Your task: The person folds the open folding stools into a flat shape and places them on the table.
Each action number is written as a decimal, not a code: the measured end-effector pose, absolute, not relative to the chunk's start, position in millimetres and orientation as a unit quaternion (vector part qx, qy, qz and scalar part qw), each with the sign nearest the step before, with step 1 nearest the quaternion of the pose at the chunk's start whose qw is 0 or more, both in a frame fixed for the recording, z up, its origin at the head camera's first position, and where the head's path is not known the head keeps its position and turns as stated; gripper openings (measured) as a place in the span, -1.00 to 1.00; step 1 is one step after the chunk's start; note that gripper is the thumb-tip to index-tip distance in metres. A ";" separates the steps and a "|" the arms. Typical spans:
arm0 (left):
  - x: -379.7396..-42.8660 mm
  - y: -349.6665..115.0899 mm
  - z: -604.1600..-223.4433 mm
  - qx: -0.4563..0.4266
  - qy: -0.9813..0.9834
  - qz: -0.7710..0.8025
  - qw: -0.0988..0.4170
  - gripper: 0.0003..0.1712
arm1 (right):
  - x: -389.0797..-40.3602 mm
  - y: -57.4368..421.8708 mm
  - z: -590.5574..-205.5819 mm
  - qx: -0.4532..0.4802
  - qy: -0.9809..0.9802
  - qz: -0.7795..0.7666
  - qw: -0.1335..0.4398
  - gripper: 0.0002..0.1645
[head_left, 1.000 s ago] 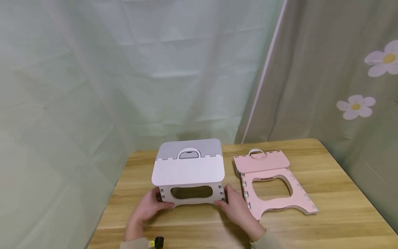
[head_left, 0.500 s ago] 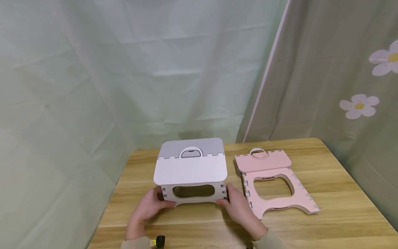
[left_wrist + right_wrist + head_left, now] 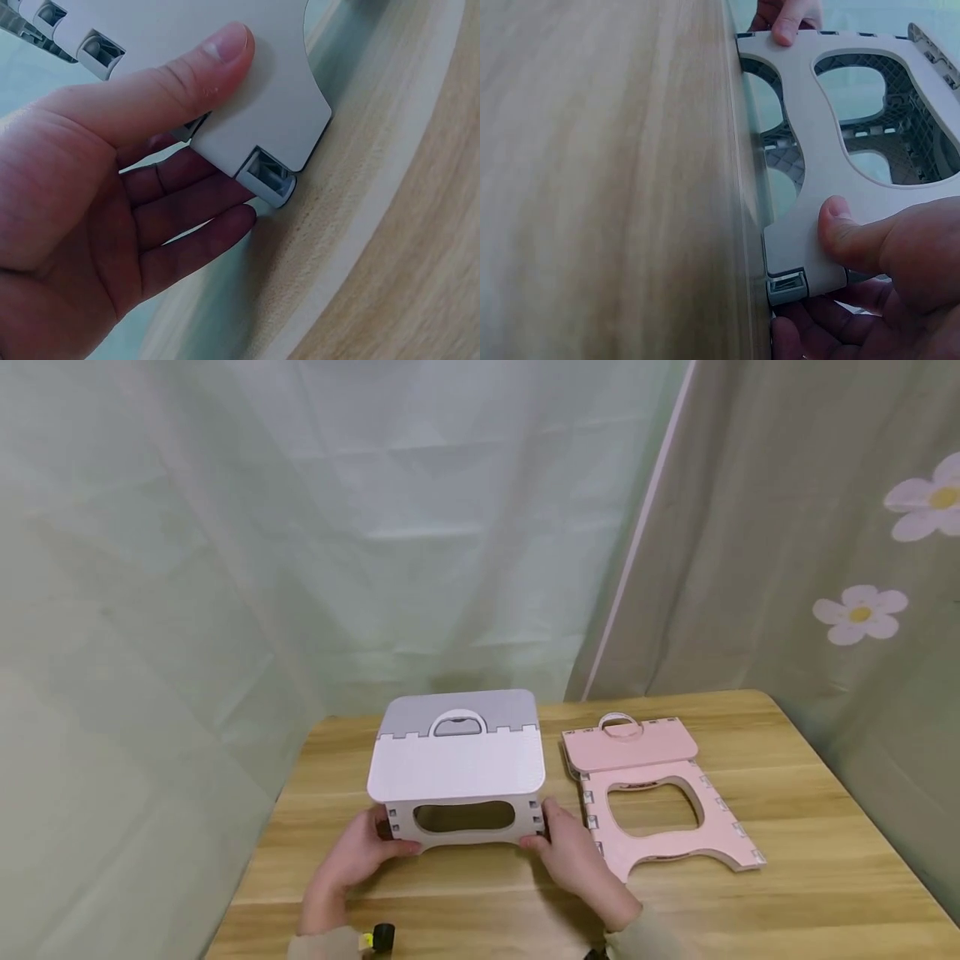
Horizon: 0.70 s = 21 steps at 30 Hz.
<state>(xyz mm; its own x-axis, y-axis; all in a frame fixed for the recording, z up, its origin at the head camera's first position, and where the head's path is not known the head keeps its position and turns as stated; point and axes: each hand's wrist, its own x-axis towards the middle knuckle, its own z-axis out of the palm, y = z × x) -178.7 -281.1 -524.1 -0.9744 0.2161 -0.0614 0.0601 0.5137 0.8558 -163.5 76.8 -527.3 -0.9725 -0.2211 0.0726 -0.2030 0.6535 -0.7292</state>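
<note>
A white and grey folding step stool (image 3: 457, 764) stands unfolded on the wooden table, its handle arched up from the middle of the top. My left hand (image 3: 360, 852) grips the near left leg; in the left wrist view the thumb (image 3: 199, 75) presses the front face while the fingers lie behind the edge. At the near right leg, my right hand (image 3: 567, 852) holds the same panel, thumb (image 3: 851, 232) on its front and fingers curled behind, as the right wrist view shows. The stool's hollow ribbed inside shows through the panel opening.
To the right, a pink folding stool (image 3: 675, 839) lies folded flat, its handle toward the back. The wooden table (image 3: 810, 893) ends near a pale curtain (image 3: 450, 568) behind and a flowered curtain (image 3: 750, 568) at the right.
Both hands keep their hold on the white stool's legs. The whole head view shifts slightly; the stools stay in place on the table.
</note>
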 end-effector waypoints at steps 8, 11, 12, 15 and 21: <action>-178.5 -282.0 -526.0 0.076 0.871 0.479 0.085 -0.42 | -163.0 76.2 -529.6 -0.109 0.911 -0.397 0.018 -0.50; -179.6 -282.5 -526.8 0.078 0.870 0.480 0.082 -0.43 | -163.9 76.1 -528.2 -0.110 0.910 -0.399 0.015 -0.46; -180.1 -282.8 -526.8 0.080 0.870 0.479 0.082 -0.44 | -164.5 76.1 -527.6 -0.111 0.910 -0.399 0.014 -0.46; -181.5 -283.9 -525.8 0.079 0.873 0.475 0.079 -0.45 | -167.0 75.4 -527.3 -0.120 0.909 -0.400 0.012 -0.48; -182.4 -282.2 -523.2 0.074 0.875 0.472 0.078 -0.39 | -168.8 76.2 -531.5 -0.122 0.911 -0.394 0.006 -0.49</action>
